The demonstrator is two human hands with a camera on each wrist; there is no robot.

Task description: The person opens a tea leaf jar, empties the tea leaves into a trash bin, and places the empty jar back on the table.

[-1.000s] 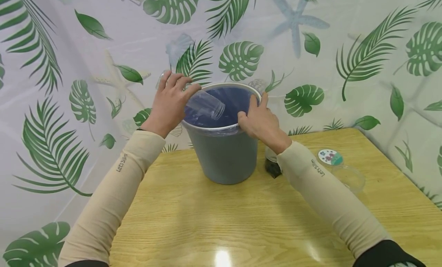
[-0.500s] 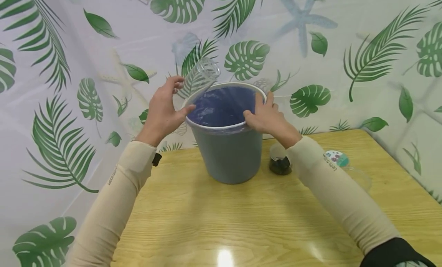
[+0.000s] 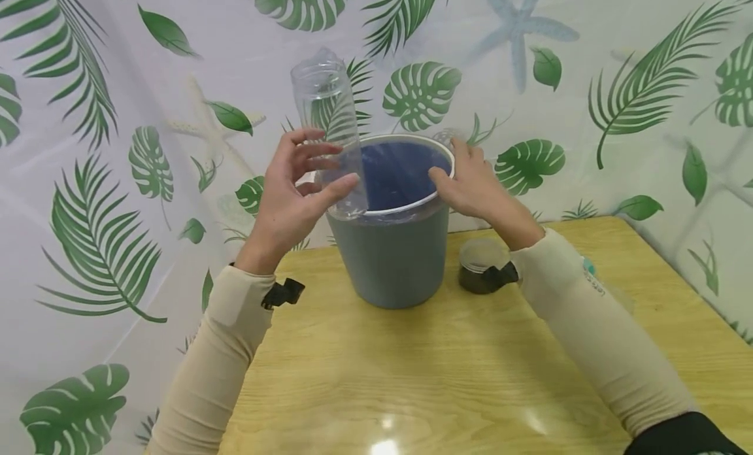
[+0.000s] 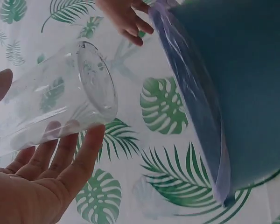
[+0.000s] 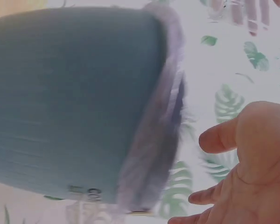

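In my left hand [image 3: 294,193] is a clear plastic jar [image 3: 329,105], its threaded neck up and its base low, slightly tilted by the bin's left rim. The left wrist view shows my fingers curved under the jar [image 4: 46,102] and my thumb on its other side. A grey-blue waste bin [image 3: 391,262] with a pale rim stands upright, lined with a thin clear bag. My right hand [image 3: 473,180] is by the bin's right rim. In the right wrist view my right hand [image 5: 256,163] is spread, apart from the bin [image 5: 79,102], and holds nothing.
A small clear jar with dark contents [image 3: 473,280] stands on the wooden table [image 3: 470,370], right of the bin. A teal bit of a lid [image 3: 589,265] shows beside my right sleeve. A leaf-patterned sheet [image 3: 623,174] hangs close behind.
The clear jar has swung from mouth-down over the bin, past a sideways tilt, to nearly upright at the left rim. My right hand has shifted right, its fingers off the bin.
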